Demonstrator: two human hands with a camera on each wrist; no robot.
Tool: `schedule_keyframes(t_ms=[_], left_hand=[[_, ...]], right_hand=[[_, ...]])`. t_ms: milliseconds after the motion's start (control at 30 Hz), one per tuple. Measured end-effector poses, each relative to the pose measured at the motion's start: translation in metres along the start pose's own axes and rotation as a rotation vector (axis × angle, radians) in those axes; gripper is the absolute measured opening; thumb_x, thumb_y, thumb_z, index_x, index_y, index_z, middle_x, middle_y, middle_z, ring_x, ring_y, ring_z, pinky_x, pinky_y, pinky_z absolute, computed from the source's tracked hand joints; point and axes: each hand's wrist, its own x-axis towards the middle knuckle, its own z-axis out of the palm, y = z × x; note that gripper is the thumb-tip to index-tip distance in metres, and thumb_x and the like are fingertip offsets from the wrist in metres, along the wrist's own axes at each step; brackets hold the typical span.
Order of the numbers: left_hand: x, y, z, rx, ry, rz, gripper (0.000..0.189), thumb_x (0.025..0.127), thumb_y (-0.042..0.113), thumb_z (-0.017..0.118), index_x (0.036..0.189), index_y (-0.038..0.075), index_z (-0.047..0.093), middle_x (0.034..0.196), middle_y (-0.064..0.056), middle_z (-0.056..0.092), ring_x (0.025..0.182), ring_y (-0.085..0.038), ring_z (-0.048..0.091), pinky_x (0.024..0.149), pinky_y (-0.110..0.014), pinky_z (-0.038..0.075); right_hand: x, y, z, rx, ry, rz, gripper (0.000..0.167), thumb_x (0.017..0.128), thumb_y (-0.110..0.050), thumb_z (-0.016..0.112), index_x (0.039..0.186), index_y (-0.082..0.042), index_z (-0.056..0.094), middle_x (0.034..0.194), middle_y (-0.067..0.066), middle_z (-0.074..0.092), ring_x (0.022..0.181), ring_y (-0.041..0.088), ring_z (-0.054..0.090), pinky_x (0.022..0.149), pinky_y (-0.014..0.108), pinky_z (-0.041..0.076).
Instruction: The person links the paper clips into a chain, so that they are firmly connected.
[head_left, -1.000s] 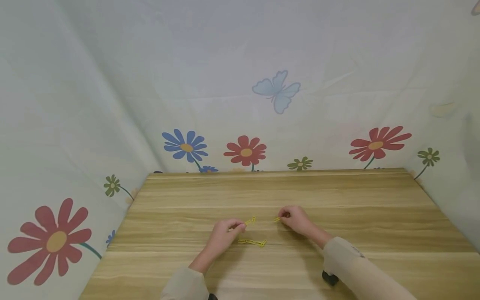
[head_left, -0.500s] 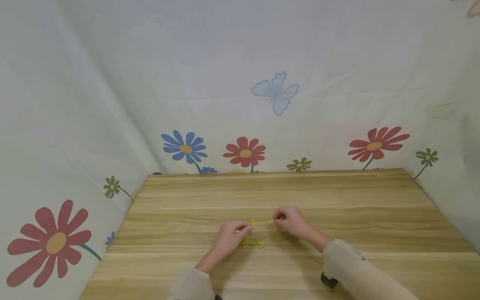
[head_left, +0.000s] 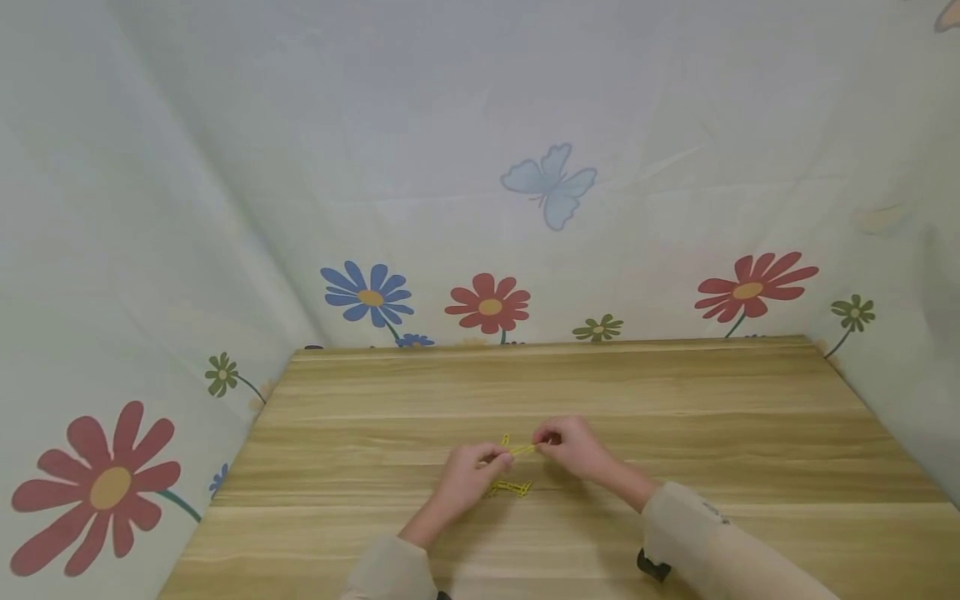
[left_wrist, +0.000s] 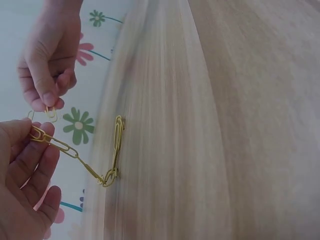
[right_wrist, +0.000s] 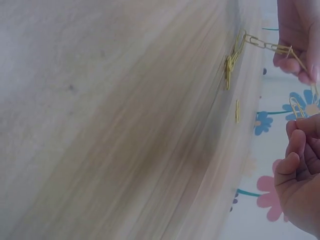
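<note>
My left hand pinches the end of a chain of yellow paper clips between thumb and fingers. From there the chain slopes down, and its far part lies bunched on the table, close below the left hand in the head view. Between its thumb and forefinger my right hand pinches a single yellow paper clip, which points toward the left hand. The clip's tip is right by the held chain end, partly hidden by the left fingertips. One loose paper clip lies on the table just beyond the hands.
The wood-grain table reaches back to a pale cloth backdrop printed with flowers and a butterfly. Another cloth side hangs along the table's left edge. Dark wrist straps show under the sleeves.
My right hand has moved left with its paper clip, and my left hand has shifted right with the chain end. The gap between them has closed to a clip's length.
</note>
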Motion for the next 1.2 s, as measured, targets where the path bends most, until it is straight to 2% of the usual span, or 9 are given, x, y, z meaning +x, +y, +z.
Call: schedule_keyframes(t_ms=[200, 600, 1200], left_hand=[[0.0007, 0.002, 0.0025, 0.007, 0.004, 0.004, 0.032, 0.088, 0.034, 0.051, 0.088, 0.007, 0.067, 0.081, 0.002, 0.068, 0.08, -0.009, 0.061, 0.069, -0.021, 0.048], [0.0005, 0.0075, 0.0033, 0.008, 0.001, -0.012, 0.028, 0.088, 0.028, 0.052, 0.086, 0.005, 0.067, 0.077, 0.0, 0.067, 0.064, -0.001, 0.053, 0.054, -0.017, 0.044], [0.0003, 0.005, 0.004, 0.038, 0.028, -0.037, 0.022, 0.087, 0.026, 0.053, 0.083, 0.008, 0.067, 0.075, 0.003, 0.066, 0.067, -0.003, 0.055, 0.058, -0.018, 0.044]], right_hand=[[0.0004, -0.0037, 0.0022, 0.002, -0.014, -0.021, 0.005, 0.077, -0.001, 0.061, 0.077, -0.003, 0.066, 0.074, 0.005, 0.065, 0.06, 0.0, 0.048, 0.053, 0.017, 0.043], [-0.0013, -0.0069, 0.0038, 0.016, -0.018, -0.025, 0.005, 0.078, -0.003, 0.061, 0.076, -0.004, 0.065, 0.071, 0.004, 0.065, 0.056, -0.001, 0.044, 0.05, 0.017, 0.042], [-0.0028, -0.0071, 0.0051, 0.03, -0.032, -0.02, 0.006, 0.078, -0.002, 0.06, 0.075, -0.005, 0.064, 0.07, 0.002, 0.063, 0.056, -0.001, 0.044, 0.048, 0.017, 0.04]])
